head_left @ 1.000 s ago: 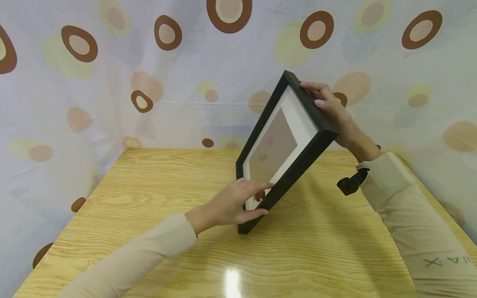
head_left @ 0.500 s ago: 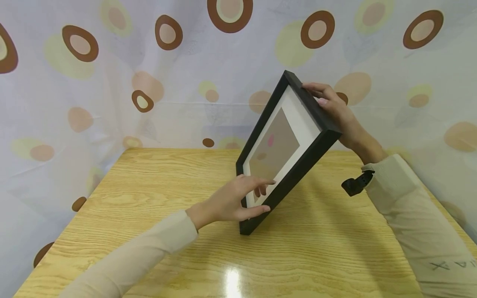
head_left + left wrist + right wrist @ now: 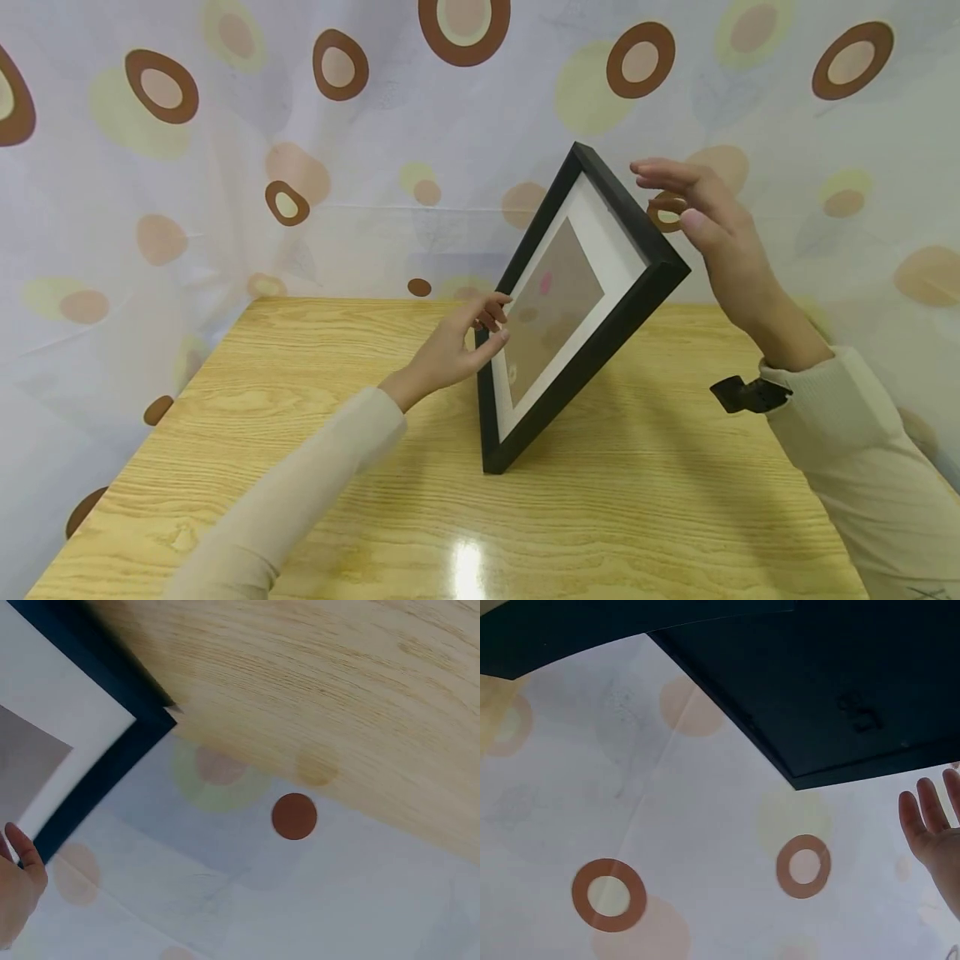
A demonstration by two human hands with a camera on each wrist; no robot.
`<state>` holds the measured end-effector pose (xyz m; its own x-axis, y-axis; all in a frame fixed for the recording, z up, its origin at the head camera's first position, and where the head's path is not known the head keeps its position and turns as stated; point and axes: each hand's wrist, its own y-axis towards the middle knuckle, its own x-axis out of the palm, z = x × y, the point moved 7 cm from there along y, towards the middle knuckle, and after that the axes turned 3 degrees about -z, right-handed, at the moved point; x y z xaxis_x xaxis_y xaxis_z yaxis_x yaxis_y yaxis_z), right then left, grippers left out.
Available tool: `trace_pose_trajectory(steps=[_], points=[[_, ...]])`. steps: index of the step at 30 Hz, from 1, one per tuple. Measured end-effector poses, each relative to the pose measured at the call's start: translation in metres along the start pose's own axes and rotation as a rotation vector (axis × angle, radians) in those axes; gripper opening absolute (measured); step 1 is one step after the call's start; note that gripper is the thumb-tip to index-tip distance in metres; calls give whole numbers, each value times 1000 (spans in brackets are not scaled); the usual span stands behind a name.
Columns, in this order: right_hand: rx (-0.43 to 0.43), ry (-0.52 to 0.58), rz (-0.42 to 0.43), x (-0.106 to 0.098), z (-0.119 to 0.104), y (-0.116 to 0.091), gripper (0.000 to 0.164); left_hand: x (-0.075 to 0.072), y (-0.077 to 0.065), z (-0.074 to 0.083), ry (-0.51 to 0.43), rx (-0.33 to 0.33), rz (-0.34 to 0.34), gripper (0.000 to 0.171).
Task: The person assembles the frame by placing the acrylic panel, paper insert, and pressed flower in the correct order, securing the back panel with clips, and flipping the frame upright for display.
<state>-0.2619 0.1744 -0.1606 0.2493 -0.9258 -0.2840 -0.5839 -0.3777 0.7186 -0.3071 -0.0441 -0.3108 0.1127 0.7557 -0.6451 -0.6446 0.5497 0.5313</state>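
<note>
A black picture frame (image 3: pixel 562 308) with a white mat and a grey-brown middle stands tilted on the wooden table, right of centre. My left hand (image 3: pixel 459 340) is at its left side, fingers loosely bent and overlapping that edge; in the left wrist view the hand (image 3: pixel 21 889) shows at the lower left, beside the black border (image 3: pixel 112 761). Off the upper right edge, my right hand (image 3: pixel 723 237) hovers with a gap to the frame and nothing in its fingers. The right wrist view shows the dark back panel (image 3: pixel 855 697) with a small fitting (image 3: pixel 861 714) on it.
The wooden table (image 3: pixel 300 400) runs back to a pale curtain (image 3: pixel 225 150) with brown, yellow and pink rounded shapes. A black strap-like piece (image 3: pixel 750 394) sticks out at the right sleeve cuff.
My right hand has let go of the frame's upper edge and drawn back to the right. The left hand has moved up and left from the lower edge. The frame keeps its tilt.
</note>
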Motion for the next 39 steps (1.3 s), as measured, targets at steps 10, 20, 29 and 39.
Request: trace_pose_trajectory(steps=[10, 20, 29, 39], points=[[-243, -233, -5, 17, -25, -11, 52, 5, 20, -50, 19, -200, 32, 49], [-254, -337, -16, 23, -26, -16, 52, 18, 23, -82, 13, -379, -44, 61], [-252, -310, -29, 29, -35, -16, 51, 28, 21, -90, 2, -443, -123, 66], [-183, -186, -97, 17, -20, -19, 44, 23, 16, -89, 25, -443, -130, 66]])
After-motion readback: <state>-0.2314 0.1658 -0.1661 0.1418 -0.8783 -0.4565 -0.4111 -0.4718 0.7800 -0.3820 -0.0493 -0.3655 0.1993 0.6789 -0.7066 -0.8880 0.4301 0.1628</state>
